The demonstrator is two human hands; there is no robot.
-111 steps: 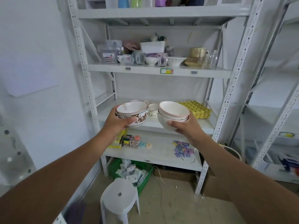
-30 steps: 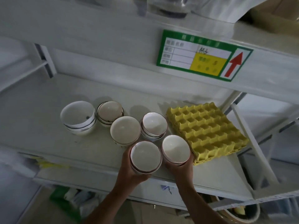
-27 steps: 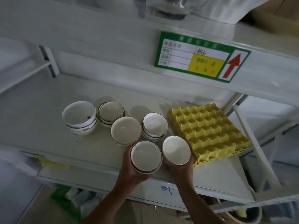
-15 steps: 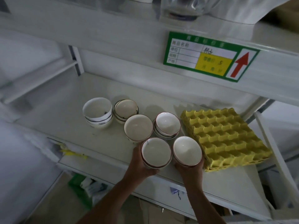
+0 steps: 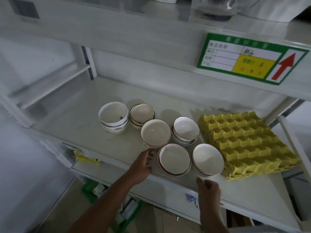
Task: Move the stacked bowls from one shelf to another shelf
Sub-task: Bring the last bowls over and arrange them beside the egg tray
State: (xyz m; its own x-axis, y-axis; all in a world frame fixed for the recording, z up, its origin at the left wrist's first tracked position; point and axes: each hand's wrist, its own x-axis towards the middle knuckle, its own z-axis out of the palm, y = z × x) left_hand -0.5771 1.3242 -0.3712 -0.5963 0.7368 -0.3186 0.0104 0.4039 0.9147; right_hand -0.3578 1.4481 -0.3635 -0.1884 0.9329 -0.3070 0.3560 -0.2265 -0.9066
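Observation:
Two stacks of white bowls stand side by side near the front edge of the white shelf (image 5: 70, 125): the left stack (image 5: 174, 159) and the right stack (image 5: 208, 159). My left hand (image 5: 143, 163) is beside the left stack, fingers relaxed and holding nothing, just apart from it. My right hand (image 5: 207, 186) hovers below the right stack at the shelf's edge, fingers loose and empty. Several more bowl stacks stand behind: one (image 5: 155, 132), one (image 5: 186, 130), one (image 5: 142, 113), and a taller stack (image 5: 113, 115).
A yellow egg tray (image 5: 245, 142) lies right of the bowls, touching the right stack. The upper shelf beam carries a green label (image 5: 250, 59) with a red arrow. Bare shelf surface lies to the left. A green crate (image 5: 104, 194) sits on the floor below.
Both hands have let go of the two front stacks, which now rest on the shelf. The hands have drawn back towards me. The view has shifted left.

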